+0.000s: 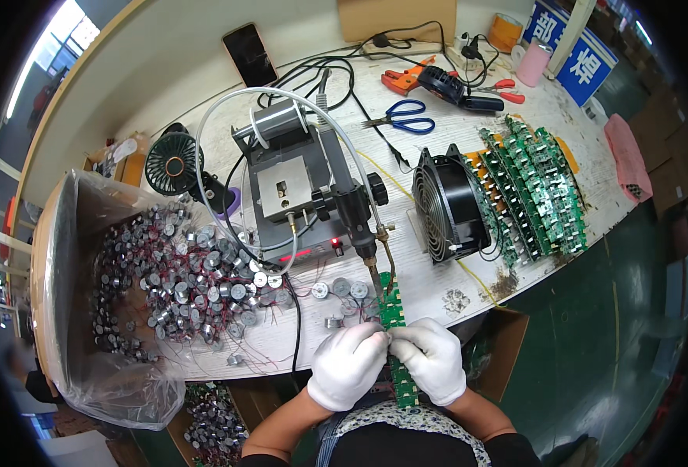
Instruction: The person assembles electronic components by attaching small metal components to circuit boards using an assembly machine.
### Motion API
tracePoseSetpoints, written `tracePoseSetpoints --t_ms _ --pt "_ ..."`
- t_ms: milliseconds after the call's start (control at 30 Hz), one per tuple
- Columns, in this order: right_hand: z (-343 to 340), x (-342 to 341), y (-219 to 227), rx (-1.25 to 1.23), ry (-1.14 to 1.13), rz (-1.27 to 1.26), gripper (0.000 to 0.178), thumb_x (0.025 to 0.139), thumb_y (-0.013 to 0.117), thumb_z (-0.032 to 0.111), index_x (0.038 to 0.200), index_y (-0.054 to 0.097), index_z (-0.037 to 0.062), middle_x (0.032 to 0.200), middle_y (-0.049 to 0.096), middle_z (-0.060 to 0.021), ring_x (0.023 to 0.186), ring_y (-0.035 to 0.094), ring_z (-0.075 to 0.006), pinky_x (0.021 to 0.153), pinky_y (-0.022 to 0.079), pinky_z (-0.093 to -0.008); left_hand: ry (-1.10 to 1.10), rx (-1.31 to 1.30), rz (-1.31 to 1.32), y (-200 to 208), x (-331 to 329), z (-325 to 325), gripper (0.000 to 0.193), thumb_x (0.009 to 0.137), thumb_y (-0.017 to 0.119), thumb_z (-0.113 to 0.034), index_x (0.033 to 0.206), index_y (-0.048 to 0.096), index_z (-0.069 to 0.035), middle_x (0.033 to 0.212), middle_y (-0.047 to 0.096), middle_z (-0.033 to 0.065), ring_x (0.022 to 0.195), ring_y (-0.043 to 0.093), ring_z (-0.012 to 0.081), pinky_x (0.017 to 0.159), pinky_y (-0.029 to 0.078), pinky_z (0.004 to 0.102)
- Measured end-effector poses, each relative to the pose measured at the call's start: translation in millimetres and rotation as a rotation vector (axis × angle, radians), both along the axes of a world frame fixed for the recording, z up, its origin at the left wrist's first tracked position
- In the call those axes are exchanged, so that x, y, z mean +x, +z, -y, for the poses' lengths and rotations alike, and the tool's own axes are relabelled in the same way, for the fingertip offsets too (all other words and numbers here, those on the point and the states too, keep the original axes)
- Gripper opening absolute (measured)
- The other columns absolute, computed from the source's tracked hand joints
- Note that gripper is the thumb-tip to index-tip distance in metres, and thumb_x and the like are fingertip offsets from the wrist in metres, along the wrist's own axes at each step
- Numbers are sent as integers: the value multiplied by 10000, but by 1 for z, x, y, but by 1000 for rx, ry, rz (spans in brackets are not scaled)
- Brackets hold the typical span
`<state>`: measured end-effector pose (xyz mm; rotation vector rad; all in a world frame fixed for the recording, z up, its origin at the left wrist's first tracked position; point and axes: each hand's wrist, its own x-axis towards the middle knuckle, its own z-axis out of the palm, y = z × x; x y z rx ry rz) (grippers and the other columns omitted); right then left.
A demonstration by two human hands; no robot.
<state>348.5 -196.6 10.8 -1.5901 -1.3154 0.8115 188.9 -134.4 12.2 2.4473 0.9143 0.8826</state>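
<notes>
My left hand (349,364) and my right hand (431,359), both in white gloves, meet over a long green circuit board strip (404,384). The strip runs from beneath the soldering iron (371,268) toward my lap. My right fingers pinch at the strip's right edge. Closed together, my left fingertips hold something small over its left edge; I cannot make out what. Just beyond my hands, the iron's tip and a bent metal feed tube (389,253) point down at the strip's far end. Several small round motors (341,288) with thin wires lie left of the strip.
A plastic-lined box (67,272) of motors spills onto the table at left. The soldering machine (285,175) stands mid-table. Right of it are a square black fan (446,204) and stacked circuit boards (542,187). Blue-handled scissors (410,117), cables and a phone (249,54) lie behind.
</notes>
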Motion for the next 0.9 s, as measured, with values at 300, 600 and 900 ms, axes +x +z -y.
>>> tracePoseSetpoints --t_ms 300,600,900 --pt "-3 7 3 23 -35 27 174 766 757 113 932 741 60 786 639 -96 703 626 -252 651 500 -341 45 -478 267 -3 -9 -2 156 840 639 9 985 591 -25 1003 677 104 738 657 197 645 534 306" --pt "-3 7 8 82 65 150 285 778 737 86 1060 716 44 795 622 -116 678 609 -244 627 496 -334 263 -581 166 42 -50 -42 97 837 664 -15 924 626 6 818 679 89 634 589 100 606 493 252" --pt "-4 1 7 123 81 128 369 781 739 65 1146 687 59 756 579 -108 623 591 -239 584 489 -341 260 -699 69 25 -21 -26 104 812 713 -80 832 636 -14 729 631 79 542 549 126 533 457 270"
